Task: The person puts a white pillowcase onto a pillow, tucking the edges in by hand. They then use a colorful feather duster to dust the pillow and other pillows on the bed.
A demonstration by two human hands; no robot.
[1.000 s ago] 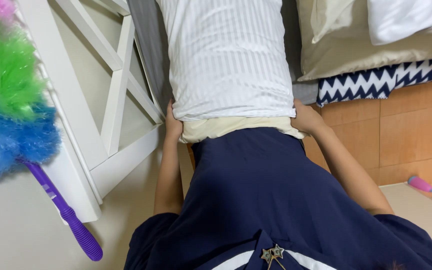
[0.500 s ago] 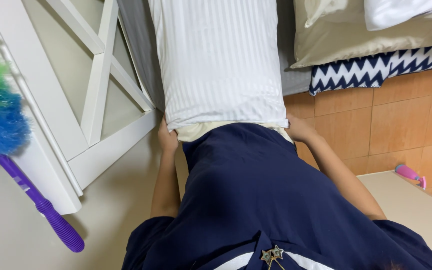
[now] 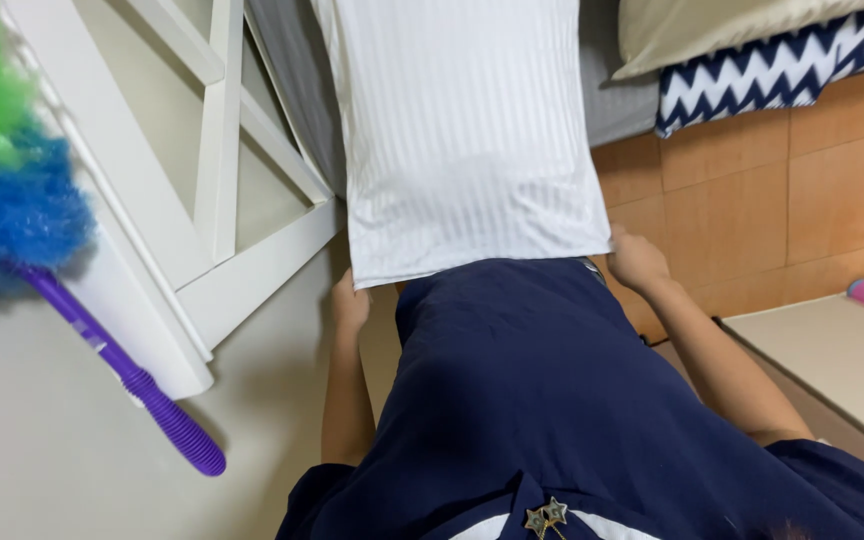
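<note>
— Where's the pillow?
— Hanging upright before me, white striped pillowcase (image 3: 467, 130) fully over it. My left hand (image 3: 350, 300) and right hand (image 3: 635, 260) clamp its bottom corners; I reckon only closing remains.

I can make out no packages, labels, signs or screens anywhere around my fingers from this view.

A white, faintly striped pillowcase (image 3: 467, 135) is seen between the hands. A green-and-blue duster (image 3: 2, 170) with purple handle is seen left of the left hand (image 3: 350, 303); a navy-and-white zigzag cushion (image 3: 782, 65) above the right hand (image 3: 635, 262).
</note>
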